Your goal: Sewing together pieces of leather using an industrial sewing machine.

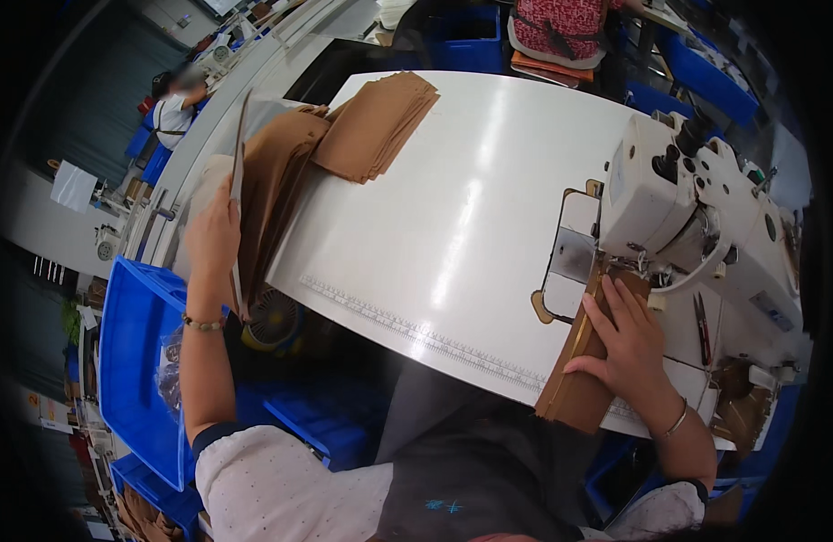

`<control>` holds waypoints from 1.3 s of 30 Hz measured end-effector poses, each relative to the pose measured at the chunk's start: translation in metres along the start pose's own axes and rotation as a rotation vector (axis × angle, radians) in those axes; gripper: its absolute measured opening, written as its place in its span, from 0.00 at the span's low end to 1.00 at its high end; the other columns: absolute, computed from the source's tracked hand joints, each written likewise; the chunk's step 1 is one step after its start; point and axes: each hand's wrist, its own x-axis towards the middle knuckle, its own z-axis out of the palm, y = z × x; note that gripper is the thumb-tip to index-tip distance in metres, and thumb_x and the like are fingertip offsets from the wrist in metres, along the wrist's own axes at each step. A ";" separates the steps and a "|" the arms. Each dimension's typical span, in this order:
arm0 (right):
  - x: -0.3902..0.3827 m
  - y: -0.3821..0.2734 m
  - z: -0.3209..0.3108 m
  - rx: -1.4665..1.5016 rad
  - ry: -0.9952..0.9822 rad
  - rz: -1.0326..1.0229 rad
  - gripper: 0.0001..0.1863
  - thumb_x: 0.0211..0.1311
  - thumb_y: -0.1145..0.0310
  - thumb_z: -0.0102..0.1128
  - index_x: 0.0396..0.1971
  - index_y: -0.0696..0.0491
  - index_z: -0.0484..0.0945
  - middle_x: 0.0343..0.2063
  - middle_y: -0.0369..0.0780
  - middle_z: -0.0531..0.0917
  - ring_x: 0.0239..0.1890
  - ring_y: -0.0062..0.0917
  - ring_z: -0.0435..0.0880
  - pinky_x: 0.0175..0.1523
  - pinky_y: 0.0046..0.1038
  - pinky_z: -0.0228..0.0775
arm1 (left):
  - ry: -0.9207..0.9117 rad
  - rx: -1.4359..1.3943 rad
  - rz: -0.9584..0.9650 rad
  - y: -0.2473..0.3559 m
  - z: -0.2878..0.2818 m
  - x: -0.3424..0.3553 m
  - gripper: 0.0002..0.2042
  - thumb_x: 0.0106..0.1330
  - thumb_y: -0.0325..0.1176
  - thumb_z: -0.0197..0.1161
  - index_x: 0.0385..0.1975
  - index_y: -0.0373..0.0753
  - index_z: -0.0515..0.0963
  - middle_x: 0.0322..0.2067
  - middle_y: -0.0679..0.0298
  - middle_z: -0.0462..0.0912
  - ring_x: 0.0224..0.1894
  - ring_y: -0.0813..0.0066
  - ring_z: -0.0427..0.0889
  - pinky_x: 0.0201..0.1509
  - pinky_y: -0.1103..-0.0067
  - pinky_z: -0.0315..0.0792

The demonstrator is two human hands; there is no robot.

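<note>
My right hand [626, 339] lies flat with its fingers spread, pressing a brown fabric strip [575, 397] whose far end sits under the head of a white sewing machine [660, 199]. A paler, yellowish line runs along the strip's left edge. At the left, my left hand [213, 230] is closed on the outer side of a thin brown panel [242, 199], seen nearly edge-on. That panel stands against a draped stack of brown fabric pieces [276, 172] hanging over the table's left edge. My left fingertips are partly hidden.
The white table [453, 199] has a printed ruler along its near edge. Another brown stack [380, 126] lies at its far left. Scissor-like red and black tweezers [702, 327] rest right of my right hand. A blue bin [136, 361] stands left; another person [173, 113] sits far left.
</note>
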 end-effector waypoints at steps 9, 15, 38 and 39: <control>-0.001 0.000 0.001 -0.009 -0.029 0.033 0.43 0.59 0.34 0.68 0.65 0.51 0.82 0.68 0.53 0.77 0.70 0.46 0.77 0.58 0.41 0.75 | -0.947 -1.029 0.509 0.215 -0.074 -0.057 0.37 0.73 0.26 0.60 0.80 0.31 0.54 0.25 0.47 0.77 0.26 0.55 0.81 0.36 0.67 0.75; -0.002 0.003 0.007 -0.040 0.031 0.019 0.32 0.60 0.47 0.72 0.59 0.52 0.85 0.63 0.51 0.82 0.65 0.46 0.82 0.55 0.43 0.77 | -1.345 -1.437 0.702 0.294 -0.071 -0.097 0.37 0.76 0.27 0.55 0.83 0.34 0.48 0.24 0.50 0.76 0.25 0.57 0.81 0.37 0.69 0.76; -0.002 0.002 0.002 0.170 0.049 0.023 0.37 0.55 0.43 0.75 0.56 0.59 0.83 0.55 0.51 0.86 0.59 0.48 0.83 0.70 0.57 0.66 | -0.339 -0.951 0.742 0.370 -0.003 -0.099 0.26 0.78 0.33 0.57 0.73 0.33 0.69 0.74 0.48 0.70 0.77 0.44 0.67 0.77 0.51 0.63; -0.002 0.003 0.002 0.172 0.044 0.016 0.35 0.57 0.45 0.74 0.56 0.58 0.84 0.55 0.51 0.86 0.59 0.48 0.83 0.70 0.58 0.66 | -0.354 -0.942 0.760 0.368 -0.001 -0.095 0.25 0.77 0.33 0.58 0.72 0.33 0.70 0.73 0.48 0.71 0.77 0.46 0.68 0.77 0.52 0.65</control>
